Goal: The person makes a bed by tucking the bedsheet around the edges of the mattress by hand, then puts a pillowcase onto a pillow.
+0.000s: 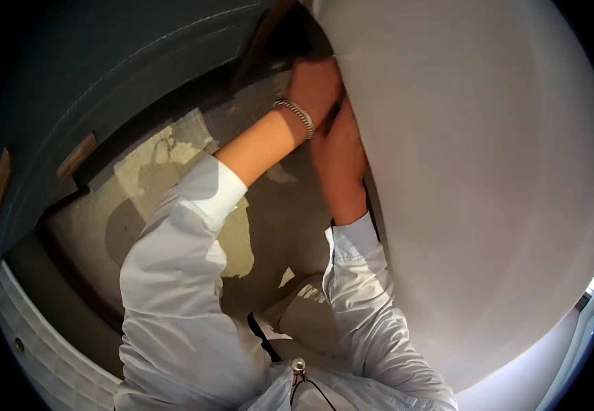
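Along the edge of a large pale smooth panel (475, 171), which looks fabric-covered, both hands meet near the top middle of the view. My left hand (316, 83), with a chain bracelet (299, 116) at its wrist, is curled closed against that edge; whatever its fingers hold is hidden. Just below it, my right hand (340, 151) lies along the same edge, its thumb side close under my left wrist. The right fingers are hidden behind the left hand and the panel's edge.
At the upper left stands a dark grey stitched surface (125, 61) with short wooden pieces (77, 156) on it. Beneath my arms the concrete floor (160, 164) shows light patches and shadows. A white quilted surface (50, 342) curves along the lower left.
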Demonstrator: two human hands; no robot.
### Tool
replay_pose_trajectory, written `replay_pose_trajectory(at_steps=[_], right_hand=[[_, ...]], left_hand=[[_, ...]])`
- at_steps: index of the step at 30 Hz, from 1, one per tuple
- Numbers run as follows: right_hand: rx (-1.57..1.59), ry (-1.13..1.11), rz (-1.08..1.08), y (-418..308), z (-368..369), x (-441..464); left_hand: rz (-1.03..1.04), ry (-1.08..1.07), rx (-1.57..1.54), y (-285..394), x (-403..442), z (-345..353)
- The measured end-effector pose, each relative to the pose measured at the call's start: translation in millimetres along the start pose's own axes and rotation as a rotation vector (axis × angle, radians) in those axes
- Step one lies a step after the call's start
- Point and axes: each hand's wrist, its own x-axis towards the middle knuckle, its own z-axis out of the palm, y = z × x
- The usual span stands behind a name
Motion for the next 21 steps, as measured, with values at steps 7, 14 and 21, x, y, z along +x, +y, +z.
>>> replay_pose_trajectory(at_steps=[7,14,21], right_hand=[[0.109,-0.005,-0.034,14.5,-1.4,-4.0],[0.187,-0.352,0.152,2.1,-31.2,-36.6],[0.446,-0.433,-0.029,7.7,-84.0,-46.0]], left_hand=[[0.075,-0.063,-0.073,-0.7,-8.7,-19.1],[0.115,-0.133,-0.274,8.3,-55.7,-48.2],[0.312,0.052,-0.386,14.5,-57.0,-104.3]])
